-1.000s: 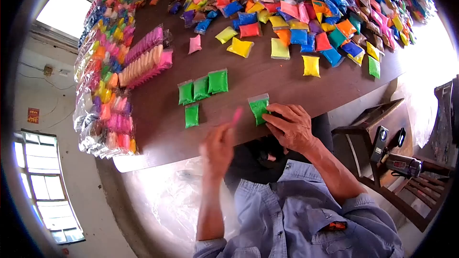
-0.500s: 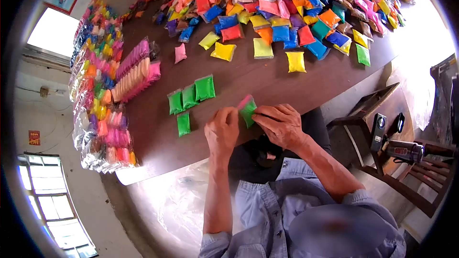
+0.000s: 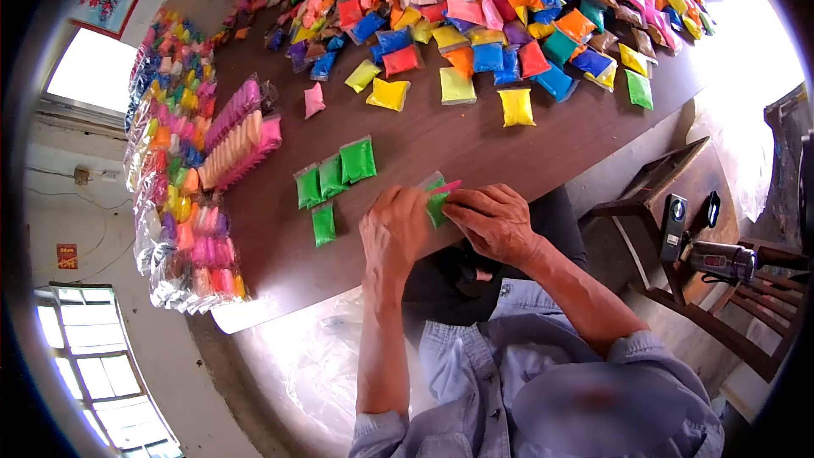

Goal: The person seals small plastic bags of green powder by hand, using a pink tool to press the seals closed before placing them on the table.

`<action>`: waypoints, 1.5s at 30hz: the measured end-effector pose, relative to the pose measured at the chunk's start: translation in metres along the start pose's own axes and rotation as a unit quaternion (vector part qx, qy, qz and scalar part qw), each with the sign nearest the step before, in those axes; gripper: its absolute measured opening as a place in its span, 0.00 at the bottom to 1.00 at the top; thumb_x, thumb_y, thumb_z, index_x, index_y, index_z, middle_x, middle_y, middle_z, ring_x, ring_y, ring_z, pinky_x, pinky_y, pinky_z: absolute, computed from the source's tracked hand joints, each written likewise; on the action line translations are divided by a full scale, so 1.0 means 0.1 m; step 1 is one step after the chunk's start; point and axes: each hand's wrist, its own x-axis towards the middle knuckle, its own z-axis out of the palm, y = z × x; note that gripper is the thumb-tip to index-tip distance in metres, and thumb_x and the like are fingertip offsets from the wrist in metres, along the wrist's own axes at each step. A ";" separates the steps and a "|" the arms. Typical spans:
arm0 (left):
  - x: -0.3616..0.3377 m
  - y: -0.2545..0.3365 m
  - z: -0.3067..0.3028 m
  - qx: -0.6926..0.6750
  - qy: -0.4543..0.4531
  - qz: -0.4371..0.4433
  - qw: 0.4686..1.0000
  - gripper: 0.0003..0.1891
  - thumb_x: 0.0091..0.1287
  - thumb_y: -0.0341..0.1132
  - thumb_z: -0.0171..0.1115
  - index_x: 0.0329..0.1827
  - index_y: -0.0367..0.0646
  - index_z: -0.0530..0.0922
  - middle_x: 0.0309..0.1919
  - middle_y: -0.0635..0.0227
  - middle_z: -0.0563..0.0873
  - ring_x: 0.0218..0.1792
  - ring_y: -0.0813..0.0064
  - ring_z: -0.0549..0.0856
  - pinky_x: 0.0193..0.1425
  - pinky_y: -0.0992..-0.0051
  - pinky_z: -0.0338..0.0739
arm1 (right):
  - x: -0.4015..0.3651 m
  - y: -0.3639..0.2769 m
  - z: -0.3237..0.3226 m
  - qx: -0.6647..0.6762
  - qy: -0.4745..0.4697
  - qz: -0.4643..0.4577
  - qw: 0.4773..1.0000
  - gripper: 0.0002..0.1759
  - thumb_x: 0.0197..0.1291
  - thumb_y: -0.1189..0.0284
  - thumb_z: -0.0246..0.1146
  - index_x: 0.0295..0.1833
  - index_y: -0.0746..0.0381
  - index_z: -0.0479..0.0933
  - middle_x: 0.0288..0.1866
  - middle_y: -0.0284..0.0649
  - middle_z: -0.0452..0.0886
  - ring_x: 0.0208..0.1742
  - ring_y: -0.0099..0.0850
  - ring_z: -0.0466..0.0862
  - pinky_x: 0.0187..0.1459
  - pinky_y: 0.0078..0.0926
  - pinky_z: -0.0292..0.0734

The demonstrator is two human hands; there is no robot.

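Just over the table's near edge, my right hand [image 3: 492, 220] pinches a small clear packet with green filling [image 3: 436, 207] by its right side. A narrow pink strip [image 3: 446, 187] lies across the upper part of that packet. Curled and slightly blurred, my left hand [image 3: 393, 227] is closed at the packet's left edge; its fingertips are partly hidden. Left of it, three similar green packets [image 3: 358, 159] lie in an overlapping row, with a single green packet [image 3: 324, 225] just below them.
A large heap of coloured packets [image 3: 487, 57] covers the far side of the brown table [image 3: 407, 140]. Bundled packets [image 3: 242, 144] and a tall stack of bags [image 3: 182, 203] line the left edge. At right, a wooden stool [image 3: 678, 178] holds a dark device [image 3: 673, 227] and a flask [image 3: 721, 260].
The pink strip has swung from upright at the packet's top to lying across it toward my right hand. My left hand has shifted slightly and blurred. The view has tilted a little.
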 end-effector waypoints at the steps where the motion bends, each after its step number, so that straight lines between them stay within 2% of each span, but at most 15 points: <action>1: 0.04 -0.01 -0.01 0.015 -0.006 0.000 1.000 0.04 0.72 0.31 0.68 0.41 0.40 0.87 0.39 0.57 0.89 0.39 0.47 0.89 0.43 0.56 0.82 | 0.01 0.00 0.00 -0.001 0.005 0.003 1.000 0.15 0.59 0.74 0.74 0.52 0.52 0.89 0.54 0.32 0.89 0.49 0.33 0.89 0.47 0.31 0.82; 8: 0.13 -0.22 0.10 -0.001 0.030 -0.009 1.000 0.05 0.73 0.34 0.66 0.39 0.44 0.85 0.38 0.59 0.89 0.40 0.49 0.89 0.43 0.53 0.82 | 0.01 -0.02 -0.03 -0.004 -0.006 0.009 1.000 0.15 0.57 0.75 0.75 0.51 0.52 0.88 0.54 0.32 0.89 0.47 0.33 0.89 0.46 0.31 0.82; 10: 0.05 -0.21 0.04 -0.027 0.035 -0.056 0.997 0.05 0.72 0.31 0.69 0.44 0.39 0.87 0.36 0.55 0.90 0.36 0.55 0.90 0.42 0.62 0.83 | 0.03 -0.04 -0.04 0.000 -0.001 0.007 1.000 0.16 0.56 0.75 0.76 0.50 0.52 0.88 0.53 0.31 0.89 0.46 0.33 0.89 0.46 0.31 0.82; 13: -0.14 -0.03 -0.05 -0.095 0.051 -0.091 0.990 0.02 0.71 0.30 0.69 0.41 0.42 0.86 0.35 0.55 0.89 0.36 0.50 0.89 0.41 0.59 0.82 | 0.03 -0.04 -0.01 0.000 0.018 0.008 1.000 0.15 0.55 0.75 0.77 0.49 0.52 0.88 0.53 0.31 0.89 0.45 0.33 0.89 0.45 0.31 0.82; 17: -0.37 -0.05 0.09 -0.126 0.058 -0.077 0.987 0.02 0.70 0.28 0.70 0.42 0.42 0.87 0.34 0.55 0.90 0.34 0.52 0.90 0.40 0.61 0.83 | 0.00 -0.01 0.01 0.001 0.012 -0.006 1.000 0.21 0.52 0.75 0.76 0.54 0.52 0.86 0.55 0.31 0.87 0.48 0.33 0.87 0.49 0.32 0.82; 19: -0.40 -0.13 0.14 -0.142 0.072 -0.119 0.980 0.02 0.70 0.28 0.70 0.42 0.41 0.87 0.33 0.56 0.90 0.32 0.54 0.90 0.38 0.61 0.82 | -0.01 0.00 0.01 0.000 0.000 -0.004 1.000 0.20 0.52 0.75 0.76 0.53 0.52 0.87 0.55 0.31 0.87 0.47 0.32 0.87 0.49 0.32 0.82; 25: -0.28 -0.32 0.17 -0.035 0.090 -0.104 0.990 0.02 0.70 0.29 0.70 0.42 0.41 0.87 0.32 0.56 0.89 0.32 0.55 0.90 0.37 0.64 0.81 | 0.00 -0.02 0.02 -0.010 0.009 -0.005 1.000 0.19 0.54 0.75 0.77 0.53 0.52 0.87 0.55 0.31 0.88 0.47 0.33 0.87 0.49 0.32 0.82; 29: -0.27 -0.22 0.09 -0.074 0.088 -0.117 0.986 0.03 0.71 0.30 0.70 0.42 0.41 0.87 0.32 0.56 0.89 0.33 0.54 0.90 0.37 0.64 0.82 | -0.01 -0.01 -0.01 -0.009 0.002 0.000 1.000 0.19 0.54 0.75 0.77 0.53 0.52 0.87 0.55 0.32 0.87 0.47 0.33 0.87 0.49 0.31 0.82; 32: -0.39 0.01 0.07 -0.124 0.109 -0.127 0.978 0.04 0.72 0.30 0.70 0.43 0.38 0.87 0.33 0.55 0.89 0.29 0.62 0.88 0.37 0.66 0.82 | -0.02 -0.02 0.01 0.005 0.008 0.009 1.000 0.19 0.53 0.75 0.77 0.52 0.52 0.87 0.55 0.32 0.87 0.48 0.33 0.88 0.50 0.31 0.82; 34: -0.47 0.04 0.13 -0.130 0.085 -0.089 0.984 0.04 0.72 0.30 0.71 0.44 0.38 0.87 0.33 0.55 0.90 0.30 0.61 0.89 0.37 0.66 0.82 | 0.00 -0.03 0.00 -0.008 0.006 0.004 1.000 0.20 0.52 0.75 0.77 0.53 0.52 0.87 0.55 0.32 0.87 0.50 0.33 0.88 0.51 0.32 0.83; 39: -0.43 -0.11 0.20 -0.071 0.089 -0.106 0.988 0.04 0.72 0.29 0.71 0.44 0.38 0.88 0.33 0.55 0.90 0.31 0.59 0.90 0.38 0.66 0.82 | -0.01 -0.02 0.02 -0.006 0.008 0.002 1.000 0.21 0.51 0.75 0.77 0.53 0.52 0.87 0.56 0.32 0.88 0.50 0.34 0.88 0.51 0.32 0.83; 41: -0.38 -0.16 0.20 -0.061 0.104 -0.111 0.986 0.00 0.70 0.29 0.71 0.41 0.45 0.87 0.31 0.57 0.89 0.33 0.51 0.89 0.38 0.58 0.82 | 0.00 -0.02 0.02 -0.002 0.010 0.003 1.000 0.21 0.51 0.75 0.77 0.53 0.52 0.87 0.56 0.32 0.88 0.50 0.34 0.88 0.51 0.33 0.83; 42: -0.37 -0.19 0.17 -0.060 0.104 -0.109 0.987 0.00 0.70 0.29 0.71 0.41 0.45 0.87 0.31 0.57 0.89 0.33 0.51 0.89 0.38 0.58 0.82 | 0.01 -0.02 0.02 -0.002 0.009 0.002 1.000 0.20 0.51 0.75 0.77 0.53 0.52 0.87 0.55 0.32 0.88 0.50 0.33 0.88 0.51 0.33 0.83; 44: -0.35 -0.21 0.14 -0.023 0.092 -0.113 0.989 0.04 0.72 0.29 0.70 0.44 0.38 0.88 0.34 0.55 0.91 0.32 0.59 0.90 0.39 0.65 0.82 | -0.01 -0.02 0.01 -0.003 0.009 0.004 1.000 0.20 0.51 0.76 0.76 0.53 0.52 0.87 0.55 0.33 0.88 0.50 0.33 0.88 0.50 0.33 0.83; 45: -0.34 -0.19 0.13 -0.024 0.091 -0.110 0.989 0.04 0.72 0.29 0.70 0.44 0.38 0.88 0.34 0.55 0.91 0.32 0.59 0.90 0.39 0.65 0.82 | -0.01 -0.02 0.01 0.001 0.011 0.004 1.000 0.20 0.51 0.76 0.76 0.53 0.53 0.87 0.55 0.33 0.88 0.49 0.33 0.88 0.50 0.33 0.82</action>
